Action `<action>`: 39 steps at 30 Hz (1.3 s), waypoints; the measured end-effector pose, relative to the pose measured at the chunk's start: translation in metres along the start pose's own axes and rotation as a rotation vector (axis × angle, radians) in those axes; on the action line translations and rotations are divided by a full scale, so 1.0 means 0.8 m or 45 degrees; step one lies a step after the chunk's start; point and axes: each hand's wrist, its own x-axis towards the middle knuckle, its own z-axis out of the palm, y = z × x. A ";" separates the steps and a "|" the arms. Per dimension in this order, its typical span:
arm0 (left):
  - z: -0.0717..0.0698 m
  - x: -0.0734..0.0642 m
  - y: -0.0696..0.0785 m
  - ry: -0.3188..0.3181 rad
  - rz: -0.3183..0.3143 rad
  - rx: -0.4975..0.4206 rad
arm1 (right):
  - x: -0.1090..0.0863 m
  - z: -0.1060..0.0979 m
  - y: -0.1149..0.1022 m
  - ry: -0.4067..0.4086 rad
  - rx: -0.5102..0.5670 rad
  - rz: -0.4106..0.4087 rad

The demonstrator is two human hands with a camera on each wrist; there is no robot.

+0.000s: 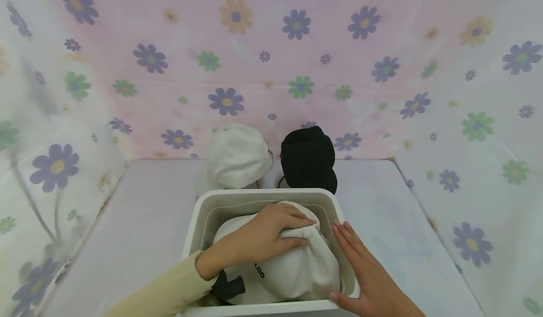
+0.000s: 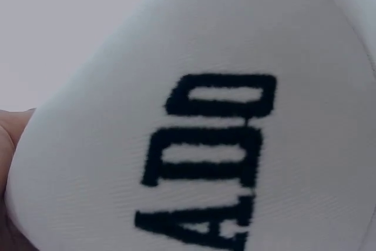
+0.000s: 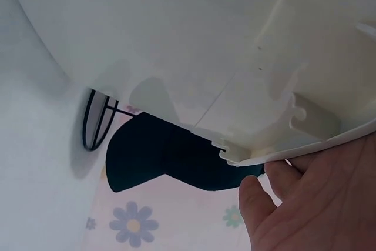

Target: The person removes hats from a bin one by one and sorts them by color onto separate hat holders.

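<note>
A white cap (image 1: pixel 297 272) with dark lettering lies inside a white plastic bin (image 1: pixel 263 192). My left hand (image 1: pixel 265 234) reaches over the bin and grips a bunched fold of the cap between thumb and fingers. The cap's front, with the dark letters (image 2: pixel 205 163), fills most of the left wrist view. At the bin's right side, my right hand (image 1: pixel 369 270) rests on the rim with straight fingers, its thumb at the front corner. The right wrist view shows those fingers (image 3: pixel 255 198) against the bin's outer wall (image 3: pixel 147 39).
Behind the bin, another white cap (image 1: pixel 239 154) stands at the left and a black cap (image 1: pixel 307 159) at the right. A black wire stand (image 3: pixel 88 121) shows beside the black cap. Flower-patterned cloth walls (image 1: pixel 263 72) enclose the white table (image 1: pixel 140 232) at the back and sides.
</note>
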 end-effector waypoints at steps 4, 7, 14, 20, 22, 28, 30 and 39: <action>-0.014 -0.005 0.006 0.076 -0.010 -0.135 | 0.001 0.000 0.001 0.045 0.008 -0.049; -0.026 -0.010 0.012 0.119 -0.024 -0.191 | 0.000 0.000 0.000 0.034 0.020 -0.018; -0.056 -0.013 0.016 0.253 0.083 -0.264 | -0.002 -0.001 -0.002 -0.005 0.060 0.081; -0.098 -0.012 0.025 0.388 0.108 -0.266 | -0.002 -0.003 -0.007 -0.065 0.048 0.165; -0.113 -0.012 0.029 0.471 0.125 -0.230 | -0.003 -0.002 -0.006 -0.059 0.055 0.138; -0.154 -0.011 0.028 0.678 0.229 -0.020 | -0.002 -0.001 -0.004 -0.005 0.041 0.041; -0.167 -0.009 0.023 0.715 0.260 0.092 | -0.002 0.000 -0.002 0.018 0.040 0.015; -0.215 0.005 -0.011 0.776 0.262 0.516 | -0.004 0.001 -0.002 -0.005 0.061 0.071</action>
